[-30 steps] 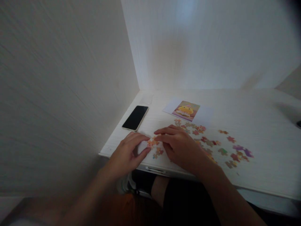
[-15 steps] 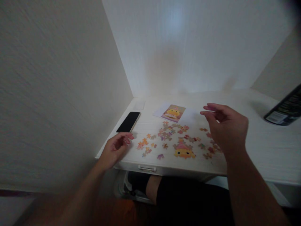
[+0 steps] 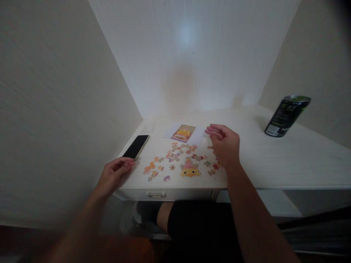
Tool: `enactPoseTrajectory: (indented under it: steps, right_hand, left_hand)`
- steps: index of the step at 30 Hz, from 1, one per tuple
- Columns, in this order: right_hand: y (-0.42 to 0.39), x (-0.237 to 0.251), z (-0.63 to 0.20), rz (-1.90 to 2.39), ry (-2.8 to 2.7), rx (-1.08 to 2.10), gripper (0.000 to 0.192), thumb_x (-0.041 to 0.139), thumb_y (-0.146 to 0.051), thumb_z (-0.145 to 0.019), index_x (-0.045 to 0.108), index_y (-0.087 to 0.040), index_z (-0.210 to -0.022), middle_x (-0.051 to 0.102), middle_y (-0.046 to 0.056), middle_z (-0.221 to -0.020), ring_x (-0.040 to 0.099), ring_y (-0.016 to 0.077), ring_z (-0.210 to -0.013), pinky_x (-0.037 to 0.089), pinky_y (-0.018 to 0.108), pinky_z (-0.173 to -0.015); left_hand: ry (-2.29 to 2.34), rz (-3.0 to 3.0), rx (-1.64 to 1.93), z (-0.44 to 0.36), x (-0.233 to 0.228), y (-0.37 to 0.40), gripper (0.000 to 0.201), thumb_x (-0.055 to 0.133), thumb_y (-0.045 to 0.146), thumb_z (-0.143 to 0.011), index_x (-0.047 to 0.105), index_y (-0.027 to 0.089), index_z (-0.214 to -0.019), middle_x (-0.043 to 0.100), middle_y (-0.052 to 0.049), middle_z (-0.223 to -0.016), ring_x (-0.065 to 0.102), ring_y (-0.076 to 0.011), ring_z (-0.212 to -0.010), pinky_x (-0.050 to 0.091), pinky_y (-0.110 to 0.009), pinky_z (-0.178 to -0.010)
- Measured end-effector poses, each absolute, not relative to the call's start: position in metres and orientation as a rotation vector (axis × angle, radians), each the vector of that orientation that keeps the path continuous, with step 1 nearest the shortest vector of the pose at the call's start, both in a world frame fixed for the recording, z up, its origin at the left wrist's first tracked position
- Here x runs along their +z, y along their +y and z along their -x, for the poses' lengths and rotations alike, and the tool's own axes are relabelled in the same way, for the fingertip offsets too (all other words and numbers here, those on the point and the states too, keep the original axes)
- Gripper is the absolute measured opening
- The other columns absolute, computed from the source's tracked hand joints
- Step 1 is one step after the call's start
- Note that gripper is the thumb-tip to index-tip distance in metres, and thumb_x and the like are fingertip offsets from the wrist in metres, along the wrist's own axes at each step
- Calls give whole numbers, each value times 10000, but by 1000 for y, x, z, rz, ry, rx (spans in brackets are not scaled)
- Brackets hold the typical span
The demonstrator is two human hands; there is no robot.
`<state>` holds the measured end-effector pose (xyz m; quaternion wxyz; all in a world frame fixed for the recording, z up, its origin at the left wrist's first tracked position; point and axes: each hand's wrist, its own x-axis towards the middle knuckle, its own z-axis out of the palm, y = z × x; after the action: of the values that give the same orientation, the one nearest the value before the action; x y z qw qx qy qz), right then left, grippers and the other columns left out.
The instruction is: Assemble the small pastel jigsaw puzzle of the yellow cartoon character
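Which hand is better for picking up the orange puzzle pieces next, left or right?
Probably the left hand: its fingertips are close to the orange puzzle pieces, by the phone's near end. The right hand is farther off, to the right of the picture card.

From my remote seat I make out what looks like a home desk nook: white desk point(image 3: 255, 160) with drawer handle point(image 3: 155, 194), close pale walls point(image 3: 55, 109), phone point(image 3: 136, 147), jigsaw pieces point(image 3: 190, 172), drink can point(image 3: 285, 117)
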<state>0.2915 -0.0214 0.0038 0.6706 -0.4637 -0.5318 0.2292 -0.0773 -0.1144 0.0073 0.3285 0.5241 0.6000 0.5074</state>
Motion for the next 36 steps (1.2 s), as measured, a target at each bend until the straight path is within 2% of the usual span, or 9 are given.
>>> enactPoseTrajectory:
  steps: [6, 14, 20, 26, 32, 36]
  right_hand:
    - [-17, 0, -290, 1011, -1150, 555, 295, 537, -183, -760, 657, -114, -1019, 731, 139, -1002, 727, 216, -875, 596, 371, -805]
    - [-22, 2, -303, 1225, -1288, 416, 372, 568, -272, -790, 677, -91, -1096, 741, 141, -953, 708, 198, -776, 563, 351, -795]
    - [-34, 5, -330, 1459, -1533, 232, 324, 635, -329, -774, 748, -122, -996, 747, 121, -852, 660, 214, -752, 502, 348, -796]
    - [-48, -2, -345, 1671, -1541, 203, 317, 616, -367, -808, 760, -119, -943, 732, 121, -815, 621, 200, -693, 439, 314, -666]
    - [-94, -5, -364, 1895, -1651, 73, 371, 550, -406, -865, 754, -110, -958, 732, 157, -892, 637, 231, -782, 425, 338, -725]
    - [-124, -7, -366, 1982, -1701, 61, 411, 506, -454, -894, 735, -143, -1035, 729, 146, -982, 653, 249, -903, 440, 334, -776]
  left_hand:
    - [1632, -1441, 1333, 78, 5, -111, 305, 757, 384, -673, 702, 162, -875, 694, -46, -822, 589, -128, -646, 469, -225, -585]
    - [1766, -1625, 1293, 70, 5, -108, 264, 640, 400, -691, 688, 166, -803, 670, -22, -707, 528, -122, -542, 397, -225, -514]
    - [1947, -1885, 1217, 59, 2, -109, 213, 588, 319, -680, 712, 173, -774, 649, -12, -641, 551, -157, -598, 410, -255, -617]
    - [2267, -1962, 1234, 47, -2, -121, 245, 503, 272, -803, 685, 156, -917, 690, -83, -794, 619, -229, -750, 421, -318, -762]
    - [2388, -2033, 1168, 42, -1, -128, 262, 464, 268, -860, 664, 143, -976, 709, -124, -873, 643, -250, -824, 418, -322, -761]
    - [2445, -2046, 1115, 36, 3, -135, 299, 437, 284, -888, 649, 137, -1039, 711, -146, -930, 646, -264, -858, 416, -327, -742]
